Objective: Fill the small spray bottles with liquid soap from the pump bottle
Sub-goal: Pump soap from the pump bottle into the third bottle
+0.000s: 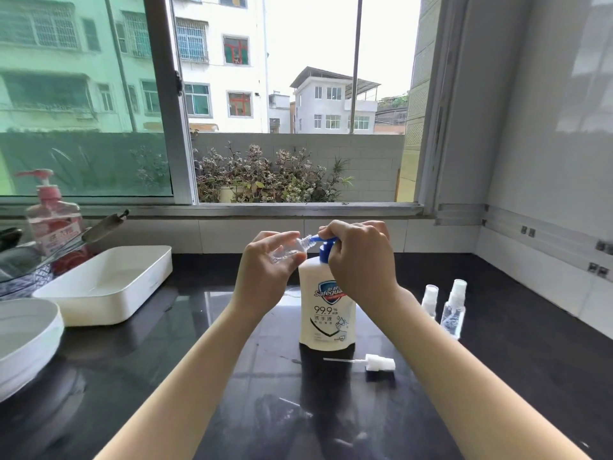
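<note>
A white pump bottle (pixel 326 307) of liquid soap with a blue pump head (pixel 326 249) stands upright on the dark counter. My left hand (pixel 265 267) holds a small clear spray bottle (pixel 288 250) tilted on its side, its open neck against the blue spout. My right hand (pixel 356 257) grips the pump head from above. A loose white spray cap (pixel 378 362) with its dip tube lies on the counter in front of the pump bottle. Two more small capped spray bottles (pixel 453 310) (pixel 430 300) stand to the right.
A white rectangular tray (pixel 109 287) sits at the left, a white round bowl (pixel 26 340) at the near left. A pink pump bottle (pixel 53 220) and a dish rack stand at the far left. The window sill runs behind; a tiled wall borders the right.
</note>
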A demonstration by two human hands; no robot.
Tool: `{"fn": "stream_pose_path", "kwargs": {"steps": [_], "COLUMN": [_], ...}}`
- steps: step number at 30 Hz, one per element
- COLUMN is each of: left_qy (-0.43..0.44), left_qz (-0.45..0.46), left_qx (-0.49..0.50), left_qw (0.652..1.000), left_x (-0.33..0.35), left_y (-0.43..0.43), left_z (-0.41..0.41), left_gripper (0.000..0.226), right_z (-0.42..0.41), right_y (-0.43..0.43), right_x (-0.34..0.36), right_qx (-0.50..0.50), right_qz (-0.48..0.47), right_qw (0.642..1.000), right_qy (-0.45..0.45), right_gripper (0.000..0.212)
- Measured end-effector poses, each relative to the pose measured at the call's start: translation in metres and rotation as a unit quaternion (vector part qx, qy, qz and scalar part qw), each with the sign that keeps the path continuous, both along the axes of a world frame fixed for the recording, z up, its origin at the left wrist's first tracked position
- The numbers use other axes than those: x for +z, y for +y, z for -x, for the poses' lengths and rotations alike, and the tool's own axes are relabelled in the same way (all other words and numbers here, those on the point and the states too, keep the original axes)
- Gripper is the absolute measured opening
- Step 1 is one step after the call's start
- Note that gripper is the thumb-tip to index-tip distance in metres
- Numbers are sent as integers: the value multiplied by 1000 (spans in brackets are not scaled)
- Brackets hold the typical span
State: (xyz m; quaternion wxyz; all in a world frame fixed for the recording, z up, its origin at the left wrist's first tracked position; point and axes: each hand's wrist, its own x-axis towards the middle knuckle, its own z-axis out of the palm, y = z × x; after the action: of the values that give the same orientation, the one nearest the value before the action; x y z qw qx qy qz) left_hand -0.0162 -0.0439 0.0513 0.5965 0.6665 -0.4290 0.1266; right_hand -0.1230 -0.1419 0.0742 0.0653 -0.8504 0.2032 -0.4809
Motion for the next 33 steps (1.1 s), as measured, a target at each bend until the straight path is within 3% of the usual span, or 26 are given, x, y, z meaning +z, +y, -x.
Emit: {"fn": "stream_pose_path", "kwargs": {"steps": [5, 12, 33], "left_qy": [-6, -5, -6], "left_qz": [5, -2, 14], "left_qx": [3, -4, 4], "left_qw": [1000, 1000, 1000], "left_x": [11, 2, 10], "left_y": [0, 2, 1], "left_z": [-1, -1, 2], "left_gripper": [35, 36, 36], "right_z": [-2, -3, -4], "right_y": [-5, -5, -6], "right_x": [28, 0, 25], "right_qx": [35, -2, 21], "right_qz": [-1, 15, 6], "right_qw": [999, 1000, 999], "right_qy": [28, 25, 40], "right_gripper": [29, 27, 28]}}
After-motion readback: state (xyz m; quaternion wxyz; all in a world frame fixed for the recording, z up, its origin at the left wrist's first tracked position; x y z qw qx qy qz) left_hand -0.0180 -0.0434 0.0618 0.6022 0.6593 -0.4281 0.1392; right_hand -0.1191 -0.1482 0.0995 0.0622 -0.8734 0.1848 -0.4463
